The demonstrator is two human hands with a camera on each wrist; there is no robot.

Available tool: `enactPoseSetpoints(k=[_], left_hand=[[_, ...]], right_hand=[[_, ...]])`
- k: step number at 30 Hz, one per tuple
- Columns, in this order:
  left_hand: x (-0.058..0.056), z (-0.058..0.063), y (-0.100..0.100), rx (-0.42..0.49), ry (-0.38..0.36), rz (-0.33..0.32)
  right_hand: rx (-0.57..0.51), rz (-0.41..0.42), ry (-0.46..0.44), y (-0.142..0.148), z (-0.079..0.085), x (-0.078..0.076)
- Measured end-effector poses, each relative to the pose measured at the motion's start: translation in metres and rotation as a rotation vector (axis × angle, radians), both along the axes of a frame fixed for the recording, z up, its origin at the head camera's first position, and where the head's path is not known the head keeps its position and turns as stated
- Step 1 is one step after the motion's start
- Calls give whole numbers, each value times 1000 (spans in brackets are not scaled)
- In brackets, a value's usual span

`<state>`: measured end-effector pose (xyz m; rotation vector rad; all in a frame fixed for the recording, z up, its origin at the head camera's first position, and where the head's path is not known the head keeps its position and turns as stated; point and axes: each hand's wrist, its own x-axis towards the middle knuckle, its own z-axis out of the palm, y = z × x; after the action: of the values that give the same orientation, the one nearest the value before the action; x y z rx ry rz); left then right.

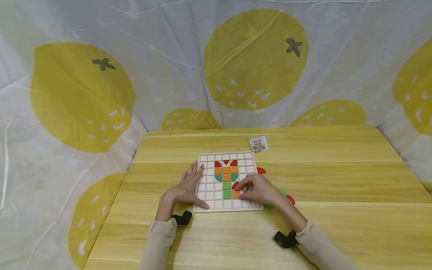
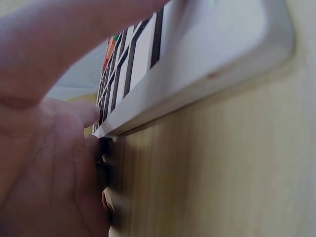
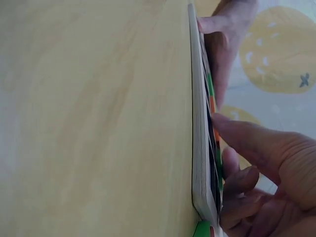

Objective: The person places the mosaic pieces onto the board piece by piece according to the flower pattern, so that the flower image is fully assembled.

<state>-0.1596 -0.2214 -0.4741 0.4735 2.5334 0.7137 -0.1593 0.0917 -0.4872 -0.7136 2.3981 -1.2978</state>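
Note:
A square board with a grid of white cells [image 1: 210, 186] lies on the table. My left hand [image 1: 185, 189] rests along its left side with fingers spread, the thumb on the near corner. Red, orange and green pieces make a flower shape in the grid, with a stem of green squares [image 1: 227, 189]. Over the right part of the board my right hand [image 1: 258, 188] has its fingers curled, index fingertip at a red quarter-circle piece [image 1: 235, 185]. Its thumb is by an orange square [image 1: 235, 194]. In the right wrist view the thumb [image 3: 247, 140] meets the board; the fingertips partly hide the pieces.
Beyond the board lies a small pattern card [image 1: 259, 144] showing a flower. To the right are loose pieces: a red one [image 1: 261, 170] at the board edge, another red one [image 1: 290, 199] and green ones [image 1: 269, 206] partly under the right arm. A lemon-print cloth [image 1: 189, 56] hangs behind the table.

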Motion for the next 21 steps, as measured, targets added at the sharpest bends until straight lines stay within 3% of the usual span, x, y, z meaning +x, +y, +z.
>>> enactPoseSetpoints(k=[8,15,21], left_hand=[[0,0,-1,0,3,4],[1,0,0,-2,0,2],[0,0,0,-3,4,0]], right_hand=[[-7,42,-39,16,9,-6],[13,-14,-59,64,25,-17],[3,55,-94,107,23,-26]])
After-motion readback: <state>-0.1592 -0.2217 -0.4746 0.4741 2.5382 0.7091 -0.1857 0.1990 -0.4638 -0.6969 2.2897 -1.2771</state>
